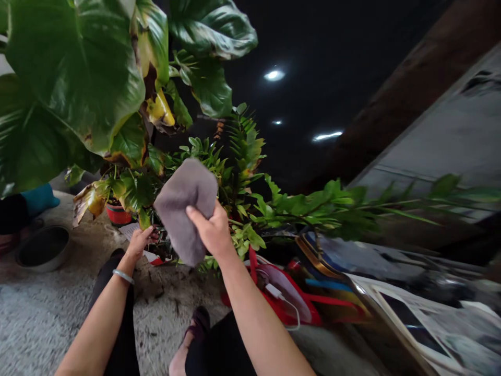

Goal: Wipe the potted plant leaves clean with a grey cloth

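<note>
My right hand grips a folded grey cloth, thumb on top, in front of the leafy plants. Lower and to the left, my left hand has its fingers pinched together at the tip of a small yellowish-green leaf. That leaf hangs from a plant in a red pot. Large glossy green leaves spread above, some with yellow and brown edges. A bracelet circles my left wrist.
A metal basin stands on the rough concrete floor at left, near another person's leg. At right are a red bag with a white cable and charger, and a tablet-like device among papers. Long leafy stems reach rightward.
</note>
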Available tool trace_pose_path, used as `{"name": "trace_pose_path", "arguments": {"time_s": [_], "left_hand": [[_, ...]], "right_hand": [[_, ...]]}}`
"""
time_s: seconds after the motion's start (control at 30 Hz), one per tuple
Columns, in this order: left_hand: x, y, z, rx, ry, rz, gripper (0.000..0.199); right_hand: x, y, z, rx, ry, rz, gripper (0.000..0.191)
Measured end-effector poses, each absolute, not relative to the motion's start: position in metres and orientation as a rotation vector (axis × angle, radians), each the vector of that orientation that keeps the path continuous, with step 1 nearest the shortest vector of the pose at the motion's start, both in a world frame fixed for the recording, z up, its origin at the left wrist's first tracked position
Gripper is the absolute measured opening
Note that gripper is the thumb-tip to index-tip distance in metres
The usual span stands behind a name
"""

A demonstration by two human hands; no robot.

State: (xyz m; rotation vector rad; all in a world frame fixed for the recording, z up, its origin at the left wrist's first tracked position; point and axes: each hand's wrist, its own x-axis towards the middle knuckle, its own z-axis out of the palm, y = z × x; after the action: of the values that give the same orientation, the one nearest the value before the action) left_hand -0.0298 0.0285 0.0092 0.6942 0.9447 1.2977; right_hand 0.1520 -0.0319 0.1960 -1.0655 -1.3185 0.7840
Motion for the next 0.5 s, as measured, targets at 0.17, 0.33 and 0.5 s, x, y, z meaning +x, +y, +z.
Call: {"name": "trace_pose_path", "arguments": {"time_s": [0.17,0.33,0.5], "left_hand": [[-0.025,0.029,0.012,0.685,0.926,1.328,0.034],[-0.029,0.031,0.01,0.686,0.956,1.311,0.037],[-0.026,0.032,0.008,0.685,0.964,1.307,0.033]], "right_hand": [[0.176,-0.008,0.146,-1.222,-0.825,0.955,0.043],[0.167,-0.083,0.083,-1.302,-0.676,1.195,0.031],[0.18,-0.08,0.15,-1.24,-0.719,0.887,0.048]]}}
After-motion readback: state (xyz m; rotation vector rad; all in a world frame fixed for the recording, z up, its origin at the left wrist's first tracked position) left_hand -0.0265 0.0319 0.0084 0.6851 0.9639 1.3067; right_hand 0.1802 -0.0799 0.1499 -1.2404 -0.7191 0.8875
